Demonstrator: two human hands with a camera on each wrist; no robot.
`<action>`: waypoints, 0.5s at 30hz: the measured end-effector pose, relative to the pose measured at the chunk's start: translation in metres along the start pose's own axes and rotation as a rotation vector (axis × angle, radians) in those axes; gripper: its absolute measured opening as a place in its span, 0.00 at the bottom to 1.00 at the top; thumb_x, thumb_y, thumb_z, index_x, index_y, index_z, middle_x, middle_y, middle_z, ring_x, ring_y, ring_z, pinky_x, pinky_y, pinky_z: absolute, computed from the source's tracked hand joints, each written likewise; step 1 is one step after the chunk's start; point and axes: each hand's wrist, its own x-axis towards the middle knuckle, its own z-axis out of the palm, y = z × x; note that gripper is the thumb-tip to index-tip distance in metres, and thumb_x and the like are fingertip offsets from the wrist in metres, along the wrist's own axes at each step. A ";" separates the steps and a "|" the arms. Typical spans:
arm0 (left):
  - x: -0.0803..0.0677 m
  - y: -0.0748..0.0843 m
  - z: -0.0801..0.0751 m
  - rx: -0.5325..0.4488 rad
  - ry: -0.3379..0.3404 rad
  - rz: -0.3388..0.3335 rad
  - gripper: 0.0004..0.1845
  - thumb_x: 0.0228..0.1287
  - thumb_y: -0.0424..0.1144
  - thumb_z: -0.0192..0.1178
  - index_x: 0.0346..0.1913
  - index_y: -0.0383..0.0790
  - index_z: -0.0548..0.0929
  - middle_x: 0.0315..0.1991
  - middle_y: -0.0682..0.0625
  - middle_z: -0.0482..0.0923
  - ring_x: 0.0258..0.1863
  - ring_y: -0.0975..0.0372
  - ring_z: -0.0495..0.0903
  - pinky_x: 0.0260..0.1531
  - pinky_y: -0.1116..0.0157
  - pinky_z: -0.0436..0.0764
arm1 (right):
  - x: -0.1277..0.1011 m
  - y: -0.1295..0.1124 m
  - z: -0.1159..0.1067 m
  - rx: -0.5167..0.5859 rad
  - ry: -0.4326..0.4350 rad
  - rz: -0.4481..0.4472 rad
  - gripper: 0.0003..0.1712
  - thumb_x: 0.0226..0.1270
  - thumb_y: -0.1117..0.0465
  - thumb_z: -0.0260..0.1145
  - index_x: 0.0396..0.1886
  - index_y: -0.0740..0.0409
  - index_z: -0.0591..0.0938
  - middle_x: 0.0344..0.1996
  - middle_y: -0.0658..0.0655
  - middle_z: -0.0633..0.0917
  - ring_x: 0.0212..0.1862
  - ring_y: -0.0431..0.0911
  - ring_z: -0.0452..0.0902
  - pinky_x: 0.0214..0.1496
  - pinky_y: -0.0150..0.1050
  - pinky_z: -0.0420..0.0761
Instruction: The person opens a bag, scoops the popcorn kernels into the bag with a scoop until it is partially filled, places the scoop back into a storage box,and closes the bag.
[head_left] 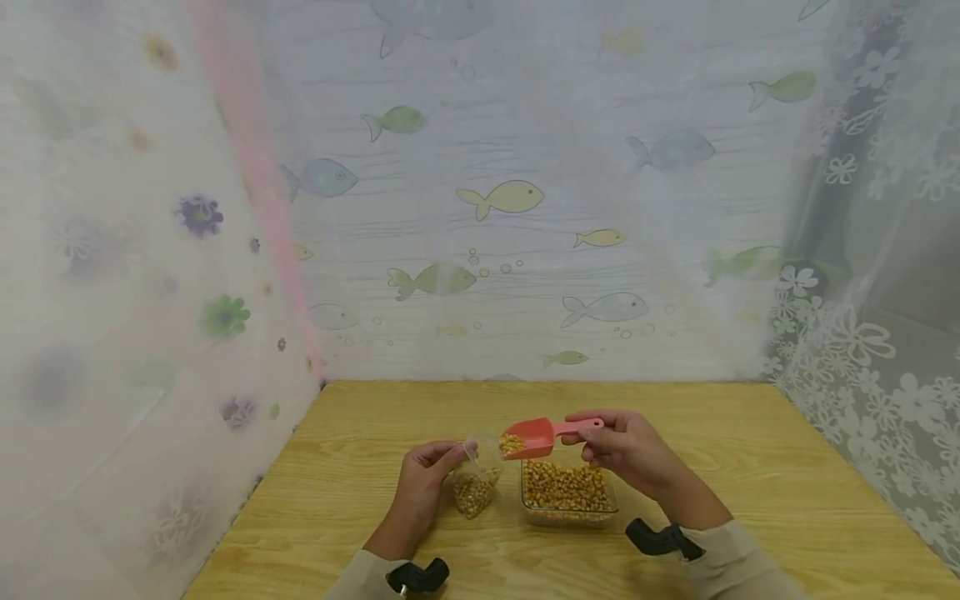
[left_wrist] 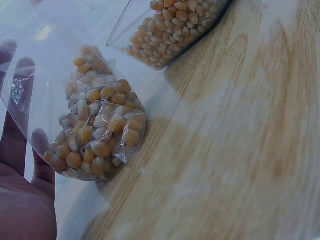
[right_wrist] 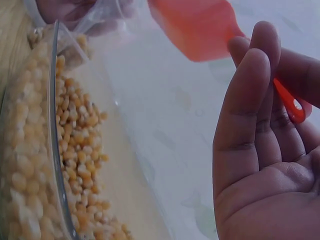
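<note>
My left hand [head_left: 422, 487] pinches the top edge of a clear plastic bag [left_wrist: 102, 130], whose lower part is filled with corn kernels. By its handle, my right hand [head_left: 630, 450] grips a red scoop [head_left: 537, 437] with some kernels [head_left: 512, 443] near its front lip. That lip points left and stands right at the bag's mouth. Below the scoop is a clear glass container [head_left: 570, 518] holding many corn kernels [right_wrist: 80, 160]. In the right wrist view the fingers close round the handle, and the scoop's underside shows.
The container and bag are side by side on a wood-grain table [head_left: 360, 417]. A fish-patterned curtain [head_left: 510, 250] hangs behind the table, with flowered sheets at the left and right sides. Black wrist mounts [head_left: 663, 538] sit over both beige sleeves [head_left: 738, 562].
</note>
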 end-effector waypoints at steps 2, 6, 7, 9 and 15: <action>0.000 0.001 0.000 -0.001 0.006 -0.003 0.13 0.74 0.36 0.64 0.47 0.26 0.88 0.47 0.47 0.91 0.54 0.56 0.88 0.58 0.62 0.83 | 0.004 -0.001 0.005 -0.024 0.024 0.018 0.20 0.83 0.66 0.54 0.69 0.67 0.75 0.50 0.55 0.90 0.39 0.39 0.86 0.44 0.33 0.86; -0.001 0.002 0.001 -0.017 0.011 -0.010 0.13 0.73 0.36 0.64 0.47 0.25 0.87 0.47 0.46 0.91 0.55 0.56 0.88 0.59 0.62 0.83 | 0.011 -0.004 0.013 -0.091 0.064 0.046 0.23 0.81 0.63 0.59 0.70 0.68 0.74 0.50 0.56 0.91 0.39 0.40 0.87 0.44 0.35 0.87; -0.001 0.003 0.001 -0.019 0.011 -0.011 0.13 0.73 0.36 0.64 0.47 0.25 0.87 0.47 0.46 0.91 0.55 0.56 0.88 0.59 0.62 0.83 | 0.012 -0.005 0.016 -0.113 0.075 0.053 0.24 0.81 0.62 0.60 0.70 0.69 0.74 0.50 0.56 0.91 0.39 0.40 0.87 0.44 0.35 0.88; -0.001 0.003 0.001 -0.024 0.011 -0.016 0.13 0.73 0.35 0.64 0.47 0.25 0.88 0.47 0.46 0.91 0.55 0.56 0.88 0.59 0.62 0.83 | 0.015 -0.007 0.019 -0.160 0.101 0.067 0.26 0.80 0.60 0.62 0.70 0.69 0.74 0.49 0.56 0.91 0.39 0.40 0.88 0.44 0.36 0.88; 0.000 0.004 0.003 -0.030 0.022 -0.030 0.10 0.72 0.35 0.65 0.45 0.29 0.89 0.46 0.47 0.91 0.53 0.58 0.88 0.57 0.62 0.84 | 0.022 -0.013 0.031 -0.281 0.169 0.102 0.30 0.76 0.55 0.67 0.69 0.69 0.75 0.49 0.60 0.91 0.38 0.44 0.88 0.45 0.40 0.89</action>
